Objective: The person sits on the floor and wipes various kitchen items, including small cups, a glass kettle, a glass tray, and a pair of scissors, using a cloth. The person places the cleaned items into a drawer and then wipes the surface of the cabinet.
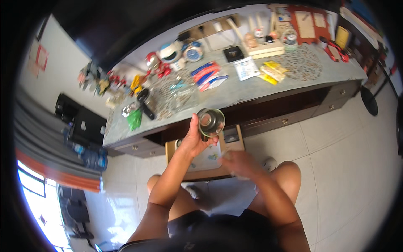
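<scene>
My left hand [196, 138] is closed around a clear glass cup [211, 122], held with its mouth towards me in front of the cabinet's edge. My right hand [239, 163] is blurred, lower and to the right, over the right front of an open drawer [241, 138]; whether something is between its fingers cannot be told. In the drawer lie a dark square object [231, 135] and small bluish-green items [213, 156] on a pale surface. A clear glass tray [185, 97] stands on the cabinet top beyond the cup.
The long cabinet top [220, 97] bears a green bag [134, 119], a black-handled object [146, 105], a red, white and blue packet [209, 75], yellow packets [272, 72], a white packet [246, 68], toy figures and an alarm clock [192, 53]. My knees flank the drawer.
</scene>
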The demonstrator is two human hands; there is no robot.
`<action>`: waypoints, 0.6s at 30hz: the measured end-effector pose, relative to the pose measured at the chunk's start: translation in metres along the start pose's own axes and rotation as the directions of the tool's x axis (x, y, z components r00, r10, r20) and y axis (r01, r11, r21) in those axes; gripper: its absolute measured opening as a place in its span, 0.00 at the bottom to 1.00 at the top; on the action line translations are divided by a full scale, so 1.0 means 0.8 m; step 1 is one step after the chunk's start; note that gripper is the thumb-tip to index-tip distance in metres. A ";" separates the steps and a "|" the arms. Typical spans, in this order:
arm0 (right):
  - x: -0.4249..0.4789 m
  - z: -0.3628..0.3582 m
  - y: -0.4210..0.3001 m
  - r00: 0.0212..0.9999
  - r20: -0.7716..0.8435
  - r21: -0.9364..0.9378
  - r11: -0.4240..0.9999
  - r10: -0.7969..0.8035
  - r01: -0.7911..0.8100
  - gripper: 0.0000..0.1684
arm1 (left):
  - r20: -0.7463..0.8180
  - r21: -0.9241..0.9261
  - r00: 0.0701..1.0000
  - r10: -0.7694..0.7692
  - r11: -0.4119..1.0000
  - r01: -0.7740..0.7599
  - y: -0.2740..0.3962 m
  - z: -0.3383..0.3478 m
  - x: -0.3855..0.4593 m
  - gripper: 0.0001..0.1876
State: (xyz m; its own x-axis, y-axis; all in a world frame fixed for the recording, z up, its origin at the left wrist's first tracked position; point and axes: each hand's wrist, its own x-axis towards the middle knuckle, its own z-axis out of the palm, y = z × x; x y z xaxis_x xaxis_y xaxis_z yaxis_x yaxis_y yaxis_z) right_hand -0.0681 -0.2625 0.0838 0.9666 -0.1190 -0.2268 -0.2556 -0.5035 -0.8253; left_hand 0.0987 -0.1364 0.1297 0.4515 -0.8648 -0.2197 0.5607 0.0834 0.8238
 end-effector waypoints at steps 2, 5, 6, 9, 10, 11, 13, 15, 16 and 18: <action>0.007 -0.009 -0.003 0.984 -0.157 0.192 0.980 0.084 -0.053 0.28 | 0.017 -0.135 1.000 0.005 0.991 -0.003 -0.014 -0.035 -0.042 0.45; 0.024 -0.008 0.003 0.984 -0.144 0.819 0.571 0.101 0.062 0.18 | -0.058 -0.247 0.998 0.022 0.968 -0.036 -0.035 -0.069 -0.086 0.45; 0.023 -0.012 -0.007 0.982 -0.125 0.916 0.398 0.143 0.059 0.14 | -0.038 -0.183 0.996 0.080 0.979 -0.085 -0.046 -0.080 -0.091 0.44; 0.014 0.001 -0.056 0.919 -0.395 0.733 0.609 0.019 0.302 0.14 | -0.176 0.388 0.948 0.266 0.904 -0.182 -0.055 -0.077 -0.115 0.31; 0.011 0.010 -0.081 0.859 -0.486 0.480 0.771 -0.164 0.418 0.14 | -0.206 0.513 0.936 0.286 0.846 -0.145 -0.058 -0.083 -0.122 0.35; 0.009 0.019 -0.109 0.781 -0.506 0.180 0.840 -0.367 0.512 0.15 | -0.163 0.736 0.883 0.441 0.650 -0.189 -0.072 -0.103 -0.125 0.40; 0.008 0.046 -0.139 0.710 -0.365 -0.314 0.798 -0.602 0.515 0.23 | -0.149 0.845 0.841 0.521 0.509 -0.166 -0.071 -0.100 -0.136 0.41; 0.013 0.079 -0.159 0.688 -0.146 -0.598 0.618 -0.711 0.511 0.27 | -0.011 0.831 0.844 0.536 0.475 -0.291 -0.091 -0.124 -0.139 0.36; 0.017 0.090 -0.158 0.702 -0.160 -0.592 0.636 -0.694 0.494 0.28 | 0.035 0.807 0.875 0.482 0.503 -0.309 -0.088 -0.120 -0.146 0.33; 0.030 0.106 -0.136 0.703 -0.210 -0.580 0.665 -0.680 0.470 0.28 | 0.189 0.956 0.838 0.512 0.099 -0.276 -0.082 -0.111 -0.144 0.33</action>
State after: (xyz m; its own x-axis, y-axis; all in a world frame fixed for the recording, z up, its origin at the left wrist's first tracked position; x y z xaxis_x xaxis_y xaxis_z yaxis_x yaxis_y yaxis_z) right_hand -0.0188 -0.1379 0.1242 0.8563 0.0792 0.5104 0.2940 -0.8872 -0.3555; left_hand 0.0713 0.0016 0.0545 0.5345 -0.7752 0.3366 -0.7328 -0.2267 0.6415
